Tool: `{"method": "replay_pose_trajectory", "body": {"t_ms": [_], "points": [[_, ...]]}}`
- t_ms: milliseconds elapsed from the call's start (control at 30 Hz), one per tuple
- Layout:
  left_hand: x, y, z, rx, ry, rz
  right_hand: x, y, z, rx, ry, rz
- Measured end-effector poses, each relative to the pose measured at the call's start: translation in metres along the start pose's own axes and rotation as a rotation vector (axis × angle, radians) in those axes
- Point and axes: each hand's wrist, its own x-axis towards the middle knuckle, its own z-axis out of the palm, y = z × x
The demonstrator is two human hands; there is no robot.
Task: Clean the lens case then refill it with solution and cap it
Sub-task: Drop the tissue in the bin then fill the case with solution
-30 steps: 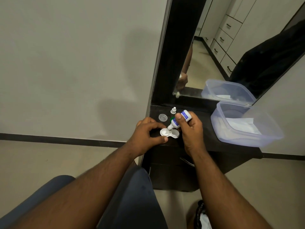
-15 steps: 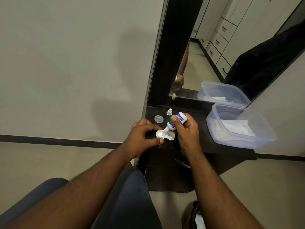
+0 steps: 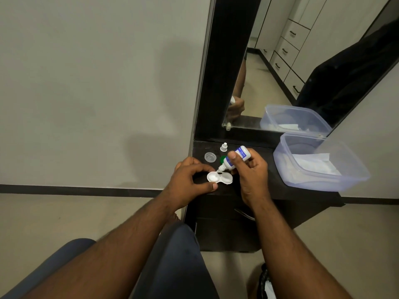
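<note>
Right hand (image 3: 250,171) gripping solution bottle (image 3: 234,158), nozzle tilted over lens case (image 3: 219,178) on surface (image 3: 269,188). Left hand (image 3: 190,180) pinching case's left edge. Overflow likely if squeezed hard; spill if case slips.

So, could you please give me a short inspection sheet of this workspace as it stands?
Surface: dark shelf below a mirror.
Job's things: white lens case, both wells uncapped; solution bottle tilted, nozzle over the case.
Clutter: clear cap, green cap, small white cap, clear plastic tub holding white tissue.
Grippers: left hand steadies the case; right hand holds the bottle.
Cables: nothing seen.
Surroundings: plain wall.
</note>
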Motion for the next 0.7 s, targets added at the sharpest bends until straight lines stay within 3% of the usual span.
{"method": "replay_pose_trajectory", "body": {"t_ms": [533,700], "points": [[0.0001,-0.0035,0.0021,0.038,0.013,-0.032,0.0024,0.0041,-0.0012,-0.074,-0.036,0.025],[-0.0007,-0.0040,0.0029,0.036,0.014,-0.048,0.0008,-0.0028,-0.0017,0.089,0.043,0.033]]}}
